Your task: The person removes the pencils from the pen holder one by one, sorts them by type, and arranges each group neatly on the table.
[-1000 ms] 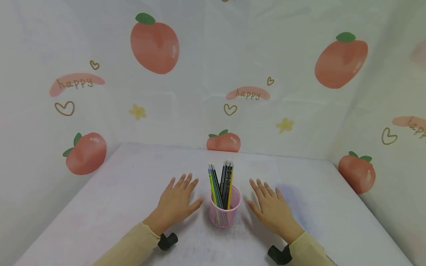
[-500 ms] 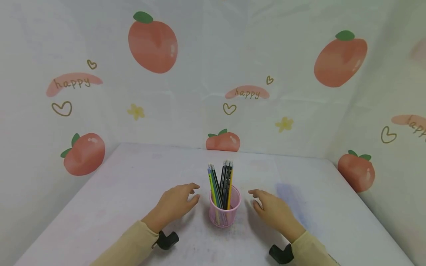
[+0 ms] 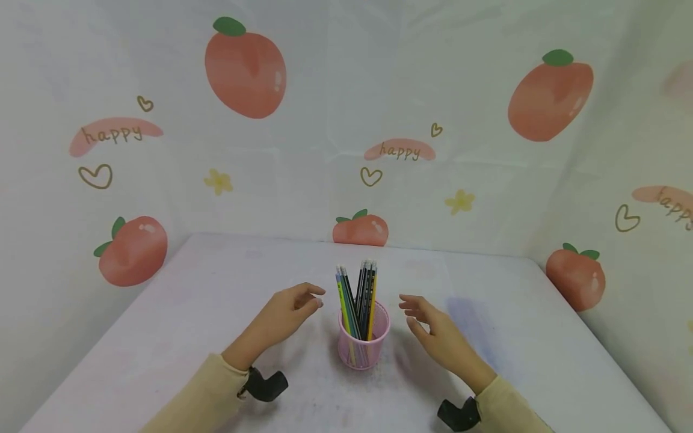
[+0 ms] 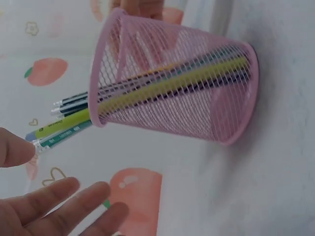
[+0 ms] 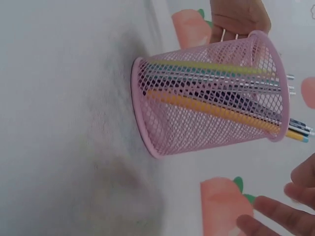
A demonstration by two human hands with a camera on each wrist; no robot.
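The left hand point(image 3: 286, 313) and the right hand point(image 3: 433, 329) hovered with loosely curved fingers on either side of a pink mesh cup point(image 3: 363, 337), each near it, holding nothing and touching nothing. The cup stood upright near the middle of the white table point(image 3: 206, 300), with a bundle of pencils point(image 3: 357, 297) rising from it. Beyond the table's far edge hung a cloth backdrop point(image 3: 325, 90) printed with peaches.

- We see a pink mesh cup point(image 3: 364, 343) upright on the white table point(image 3: 178, 313), between our two hands; pencils point(image 3: 357, 297) stand bunched in it
- Our left hand point(image 3: 287, 313) hangs just left of the pencil tips, fingers loosely curled, holding nothing; our right hand point(image 3: 433, 331) hangs just right, fingers relaxed, likewise apart from the cup
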